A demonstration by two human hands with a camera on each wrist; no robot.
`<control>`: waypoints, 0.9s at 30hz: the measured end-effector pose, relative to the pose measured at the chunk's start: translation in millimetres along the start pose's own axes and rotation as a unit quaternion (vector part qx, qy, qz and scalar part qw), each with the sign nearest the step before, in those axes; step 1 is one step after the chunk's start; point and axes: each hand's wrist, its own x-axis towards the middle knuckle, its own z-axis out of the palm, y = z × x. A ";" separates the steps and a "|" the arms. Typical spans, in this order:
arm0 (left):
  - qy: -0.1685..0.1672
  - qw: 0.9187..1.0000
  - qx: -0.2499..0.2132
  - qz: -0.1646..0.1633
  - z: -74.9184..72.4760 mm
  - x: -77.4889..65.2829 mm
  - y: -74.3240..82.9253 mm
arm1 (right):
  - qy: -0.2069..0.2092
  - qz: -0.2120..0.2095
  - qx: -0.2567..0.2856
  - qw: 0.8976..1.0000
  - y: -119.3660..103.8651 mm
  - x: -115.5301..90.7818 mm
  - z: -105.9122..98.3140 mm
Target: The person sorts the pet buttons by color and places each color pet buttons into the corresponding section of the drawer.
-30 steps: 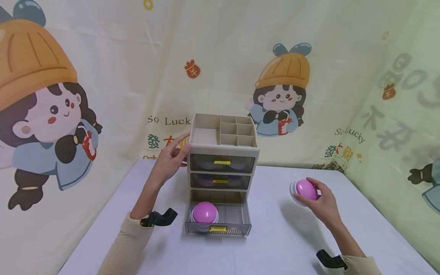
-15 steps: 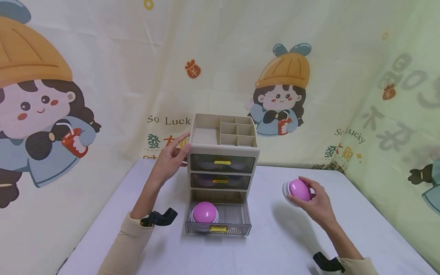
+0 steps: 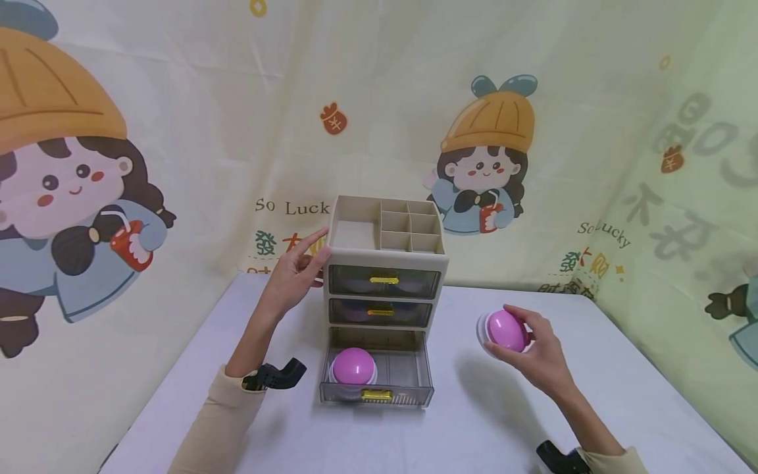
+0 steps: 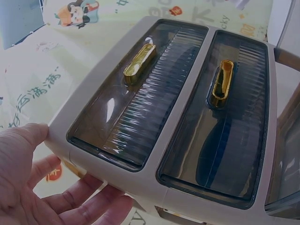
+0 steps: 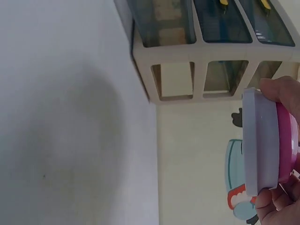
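A beige tabletop drawer organizer [image 3: 355, 258] stands mid-table with its bottom drawer [image 3: 408, 368] pulled out. Inside that drawer, on the left, sits a pink dome button with a white base [image 3: 353, 366]. My left hand [image 3: 293, 280] rests on the organizer's left side with relaxed fingers; in the left wrist view its thumb [image 4: 35, 133] touches the front edge. To the right, above the table, my right hand [image 3: 541, 359] holds a second pink dome button [image 3: 506, 330] by its rim. The right wrist view shows its white base [image 5: 262, 140] edge-on between thumb and fingers.
Two upper drawers with gold handles [image 3: 383, 280] are closed. The organizer's top has an open tray [image 3: 354, 236] and several small compartments. A white cloth [image 3: 474, 421] covers the table, and a printed curtain [image 3: 385, 145] hangs behind.
My right hand has moved left toward the organizer with the dome button in it. My left hand and the open drawer have stayed in place.
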 end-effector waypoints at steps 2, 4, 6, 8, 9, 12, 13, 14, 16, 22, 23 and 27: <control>0.000 1.000 0.000 0.002 0.0 0.1 0.0 | -0.003 -0.005 0.002 1.000 -2.9 -0.8 0.6; 0.000 1.000 -0.002 0.002 0.0 0.0 0.1 | -0.009 -0.004 0.014 1.000 -5.6 -1.3 0.5; 0.000 1.000 -0.002 0.001 0.0 -0.1 0.3 | -0.018 0.007 0.036 0.999 -8.3 -1.2 -0.2; 0.000 1.000 -0.003 0.000 -0.1 -0.3 0.3 | -0.027 0.022 0.061 0.998 -11.1 -0.7 -1.6; 0.000 1.000 -0.002 0.000 -0.1 -0.4 0.3 | -0.029 0.029 0.073 0.996 -12.3 -0.5 -2.3; 0.000 1.000 -0.001 0.001 -0.4 -0.4 0.4 | -0.038 0.042 0.095 0.994 -15.9 -0.1 -3.5; 0.000 1.000 -0.001 0.001 -0.5 -0.4 0.5 | -0.039 0.043 0.098 0.993 -16.9 -0.3 -3.4; 0.000 1.000 -0.001 0.002 -0.6 -0.3 0.6 | -0.042 0.043 0.101 0.993 -17.7 -0.6 -3.1; -0.001 1.000 -0.001 0.002 -0.8 -0.4 1.2 | -0.047 0.044 0.108 0.992 -19.5 -1.5 -2.0; -0.003 1.000 -0.004 0.003 -0.8 -0.7 1.5 | -0.055 0.031 0.125 0.990 -27.6 -5.0 2.8; -0.003 1.000 -0.003 0.004 -0.7 -0.6 1.2 | -0.055 0.027 0.127 0.990 -29.3 -5.5 3.5; -0.001 1.000 -0.002 0.005 -0.4 -0.2 0.3 | -0.060 0.013 0.138 0.989 -35.3 -7.3 5.9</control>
